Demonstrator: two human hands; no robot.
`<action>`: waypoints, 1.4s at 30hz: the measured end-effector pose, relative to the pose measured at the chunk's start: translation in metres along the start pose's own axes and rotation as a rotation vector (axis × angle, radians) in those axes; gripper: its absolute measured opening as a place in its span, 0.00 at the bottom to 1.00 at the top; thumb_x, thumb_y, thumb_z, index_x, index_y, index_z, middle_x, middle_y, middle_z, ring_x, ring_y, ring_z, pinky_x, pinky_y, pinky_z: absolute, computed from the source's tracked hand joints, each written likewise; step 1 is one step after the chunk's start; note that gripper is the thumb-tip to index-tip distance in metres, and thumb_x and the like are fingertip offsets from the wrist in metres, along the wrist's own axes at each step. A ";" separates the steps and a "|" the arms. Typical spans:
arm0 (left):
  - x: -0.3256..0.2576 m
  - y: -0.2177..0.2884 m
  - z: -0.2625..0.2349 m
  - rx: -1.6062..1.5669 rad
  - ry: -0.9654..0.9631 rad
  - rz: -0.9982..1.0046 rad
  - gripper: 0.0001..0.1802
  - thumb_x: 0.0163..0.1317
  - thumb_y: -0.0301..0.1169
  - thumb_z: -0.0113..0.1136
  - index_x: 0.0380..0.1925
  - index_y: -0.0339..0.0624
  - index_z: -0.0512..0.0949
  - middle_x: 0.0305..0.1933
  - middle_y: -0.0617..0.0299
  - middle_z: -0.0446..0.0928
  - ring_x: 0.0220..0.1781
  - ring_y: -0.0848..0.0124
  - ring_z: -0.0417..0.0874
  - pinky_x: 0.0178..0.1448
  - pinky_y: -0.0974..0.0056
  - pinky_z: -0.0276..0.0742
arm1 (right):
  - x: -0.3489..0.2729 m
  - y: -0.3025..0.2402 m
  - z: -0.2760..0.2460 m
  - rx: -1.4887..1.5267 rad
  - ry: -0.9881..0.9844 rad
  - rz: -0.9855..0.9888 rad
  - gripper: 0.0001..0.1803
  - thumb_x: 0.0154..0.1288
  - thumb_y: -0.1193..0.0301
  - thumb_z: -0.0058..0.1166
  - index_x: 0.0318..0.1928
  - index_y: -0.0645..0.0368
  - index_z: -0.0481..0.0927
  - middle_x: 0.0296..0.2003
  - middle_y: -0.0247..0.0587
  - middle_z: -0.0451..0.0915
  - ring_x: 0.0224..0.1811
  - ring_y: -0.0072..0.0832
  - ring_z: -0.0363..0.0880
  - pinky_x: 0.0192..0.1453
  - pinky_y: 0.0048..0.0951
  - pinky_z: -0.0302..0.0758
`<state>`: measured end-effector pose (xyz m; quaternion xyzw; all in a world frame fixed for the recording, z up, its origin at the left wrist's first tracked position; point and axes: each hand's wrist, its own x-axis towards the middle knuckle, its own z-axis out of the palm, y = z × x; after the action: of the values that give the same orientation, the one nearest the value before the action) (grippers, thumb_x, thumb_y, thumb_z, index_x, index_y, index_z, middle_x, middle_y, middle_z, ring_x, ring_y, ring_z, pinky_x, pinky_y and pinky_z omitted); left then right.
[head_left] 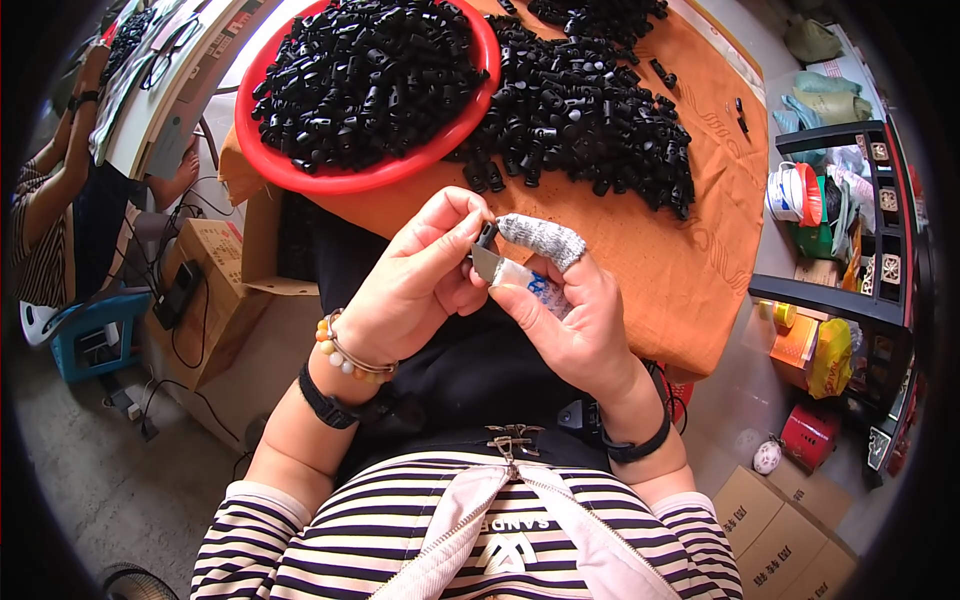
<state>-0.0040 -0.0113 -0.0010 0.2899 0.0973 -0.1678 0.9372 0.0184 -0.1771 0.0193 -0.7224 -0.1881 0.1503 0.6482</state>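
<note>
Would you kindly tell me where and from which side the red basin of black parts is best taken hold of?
Probably by the bare rim of the red basin at its near-left edge, coming from the person's left. There the rim juts past the orange cloth, so fingers can hook under it. The far-right side is crowded by the loose pile of black parts. Both hands are busy: left hand, right hand.

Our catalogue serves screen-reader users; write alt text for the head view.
Two bare hands meet over a lap: the left hand pinches a small black plastic part against a blade held by the right hand. Beyond, a red basin and orange cloth hold heaps of similar black parts.
</note>
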 end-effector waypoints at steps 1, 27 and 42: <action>0.000 0.000 0.001 0.000 0.000 0.000 0.06 0.70 0.35 0.45 0.41 0.47 0.68 0.25 0.70 0.69 0.23 0.84 0.65 0.25 0.76 0.58 | 0.000 0.001 0.000 0.000 0.001 0.000 0.19 0.60 0.75 0.58 0.51 0.64 0.72 0.32 0.40 0.81 0.31 0.18 0.78 0.33 0.19 0.74; 0.000 0.000 -0.002 0.159 0.014 0.096 0.04 0.70 0.31 0.43 0.42 0.48 0.66 0.34 0.71 0.70 0.27 0.85 0.67 0.25 0.78 0.57 | 0.002 0.007 -0.001 0.073 -0.021 0.034 0.17 0.62 0.74 0.56 0.51 0.65 0.73 0.34 0.38 0.80 0.34 0.16 0.76 0.38 0.20 0.74; -0.002 0.002 0.001 -0.011 0.016 -0.006 0.06 0.70 0.35 0.46 0.40 0.47 0.68 0.25 0.72 0.69 0.24 0.85 0.67 0.25 0.77 0.58 | 0.002 0.000 0.001 0.084 -0.050 0.002 0.19 0.62 0.76 0.55 0.53 0.65 0.71 0.38 0.43 0.81 0.36 0.18 0.79 0.38 0.20 0.75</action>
<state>-0.0052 -0.0097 0.0019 0.2856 0.1065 -0.1677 0.9375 0.0197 -0.1755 0.0188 -0.6907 -0.1969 0.1766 0.6730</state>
